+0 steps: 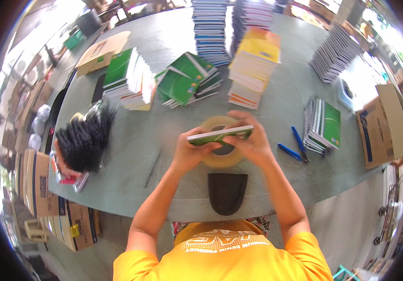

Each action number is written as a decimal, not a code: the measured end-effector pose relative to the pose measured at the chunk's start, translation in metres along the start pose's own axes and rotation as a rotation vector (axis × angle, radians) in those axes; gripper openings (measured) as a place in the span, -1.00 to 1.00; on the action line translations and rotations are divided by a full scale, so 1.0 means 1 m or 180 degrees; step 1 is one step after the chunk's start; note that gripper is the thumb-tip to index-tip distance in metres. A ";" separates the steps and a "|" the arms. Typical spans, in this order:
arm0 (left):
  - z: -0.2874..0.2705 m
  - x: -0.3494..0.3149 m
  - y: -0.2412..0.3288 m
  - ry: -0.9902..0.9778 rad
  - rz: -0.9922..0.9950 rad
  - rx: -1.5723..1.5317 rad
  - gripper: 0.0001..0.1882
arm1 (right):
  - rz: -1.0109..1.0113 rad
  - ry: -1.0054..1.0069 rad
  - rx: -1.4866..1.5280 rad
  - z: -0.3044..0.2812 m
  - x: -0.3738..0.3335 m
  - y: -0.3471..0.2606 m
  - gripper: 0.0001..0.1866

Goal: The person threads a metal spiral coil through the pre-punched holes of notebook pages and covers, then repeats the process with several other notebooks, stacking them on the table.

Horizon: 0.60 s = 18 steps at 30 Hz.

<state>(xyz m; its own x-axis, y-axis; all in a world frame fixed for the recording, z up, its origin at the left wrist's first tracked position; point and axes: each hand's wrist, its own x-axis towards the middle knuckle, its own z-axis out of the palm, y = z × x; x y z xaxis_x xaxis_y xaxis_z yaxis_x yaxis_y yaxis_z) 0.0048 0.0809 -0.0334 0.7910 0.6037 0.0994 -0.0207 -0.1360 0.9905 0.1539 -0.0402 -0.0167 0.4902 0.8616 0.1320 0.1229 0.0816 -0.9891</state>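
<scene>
Holding a green notebook (217,135) over the tape roll (222,162) on the counter (117,187), left hand (188,150) and right hand (255,141) closed on opposite ends, equally near, long axis side to side, right end slightly higher.

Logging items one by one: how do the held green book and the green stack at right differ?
The held book is up between the left hand and right hand; the green stack rests on the table. The held book presents a plain white page edge; the green stack shows dark coils. Both have green covers and white pages.
</scene>
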 end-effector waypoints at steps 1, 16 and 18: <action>0.000 -0.001 -0.001 -0.0128 0.0044 0.0206 -0.74 | -0.0549 0.0407 -0.0823 0.000 -0.004 -0.005 -0.32; -0.085 -0.043 -0.025 0.0544 -0.0096 0.3578 -0.77 | -0.1414 -0.0158 -0.2967 0.031 0.009 -0.046 -0.88; -0.085 -0.039 -0.018 0.0873 0.0081 0.2559 -0.80 | -0.1373 -0.0123 -0.2928 0.033 0.013 -0.050 -0.89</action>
<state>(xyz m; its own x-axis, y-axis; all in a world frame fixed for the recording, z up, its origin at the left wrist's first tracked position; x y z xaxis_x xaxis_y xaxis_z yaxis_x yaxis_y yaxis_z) -0.0779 0.1260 -0.0467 0.6177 0.7479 0.2430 0.4865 -0.6062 0.6291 0.1257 -0.0167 0.0320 0.2208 0.8667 0.4473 0.9069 -0.0137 -0.4212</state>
